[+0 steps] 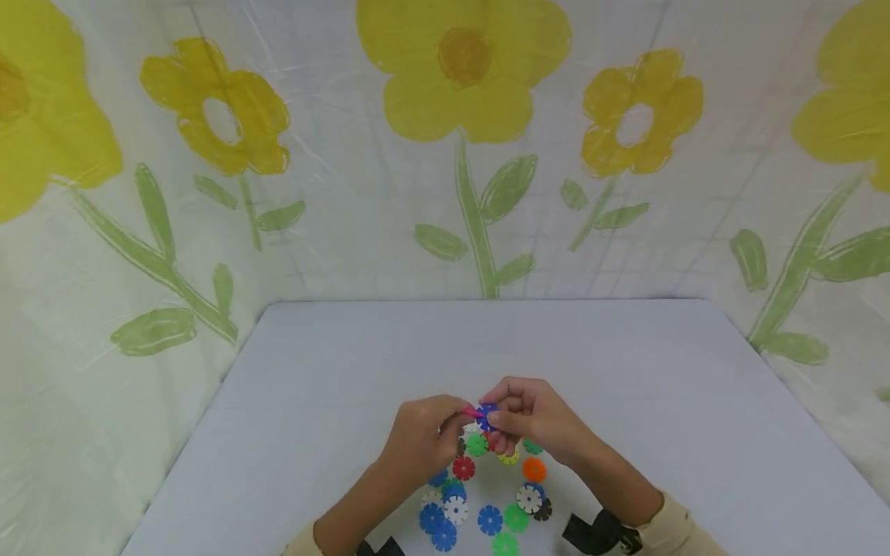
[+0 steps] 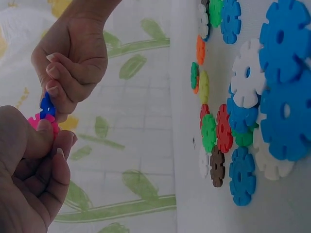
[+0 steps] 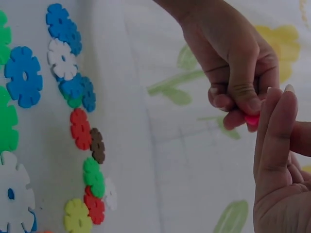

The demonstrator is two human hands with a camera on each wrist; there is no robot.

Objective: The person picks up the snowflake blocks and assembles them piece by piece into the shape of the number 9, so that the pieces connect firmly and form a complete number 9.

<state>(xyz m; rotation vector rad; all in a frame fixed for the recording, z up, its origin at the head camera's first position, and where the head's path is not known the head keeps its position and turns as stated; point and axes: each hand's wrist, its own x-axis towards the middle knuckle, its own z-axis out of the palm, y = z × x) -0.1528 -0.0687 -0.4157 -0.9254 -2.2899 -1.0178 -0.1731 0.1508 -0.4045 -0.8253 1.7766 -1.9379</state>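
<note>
Both hands meet above the far end of a group of notched plastic discs. My left hand [image 1: 422,434] pinches a pink snowflake disc [image 2: 36,119] between thumb and fingers. In my right hand [image 1: 538,417] a dark blue snowflake disc [image 2: 47,106] is pinched, the thumb lying across its face in the head view. The two discs meet at their edges, at an angle to each other; I cannot tell whether their slots are engaged. Fingers hide the blue disc in the right wrist view, where only a bit of the pink one shows.
Below the hands, loose discs lie on the white table [image 1: 334,355], some overlapping. Among them are an orange disc [image 1: 534,469], a red disc [image 1: 463,467], a white disc [image 1: 529,499] and a blue disc [image 1: 490,520]. A flower-printed curtain [image 1: 334,232] stands behind the table.
</note>
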